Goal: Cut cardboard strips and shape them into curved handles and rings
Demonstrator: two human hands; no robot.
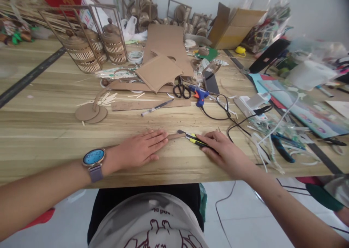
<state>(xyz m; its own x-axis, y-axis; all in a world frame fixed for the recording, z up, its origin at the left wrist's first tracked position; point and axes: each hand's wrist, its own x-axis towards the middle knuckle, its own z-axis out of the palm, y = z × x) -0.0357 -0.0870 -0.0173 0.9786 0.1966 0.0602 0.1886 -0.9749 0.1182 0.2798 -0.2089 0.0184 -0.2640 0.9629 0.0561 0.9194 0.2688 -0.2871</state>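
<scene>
Desk (49,131), wood-grained, by which all is carried. Left hand (141,148), laid flat, fingers extended; by it a narrow brown cardboard strip (176,135) is pressed down. Right hand (222,150), closed around a black-and-yellow utility knife (197,140); its blade is held at the strip's right end. Blue glue gun (201,95), placed beyond, near black-handled scissors (182,90).

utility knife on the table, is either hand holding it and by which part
The right hand holds the utility knife by its handle, blade end left exposed.
</scene>
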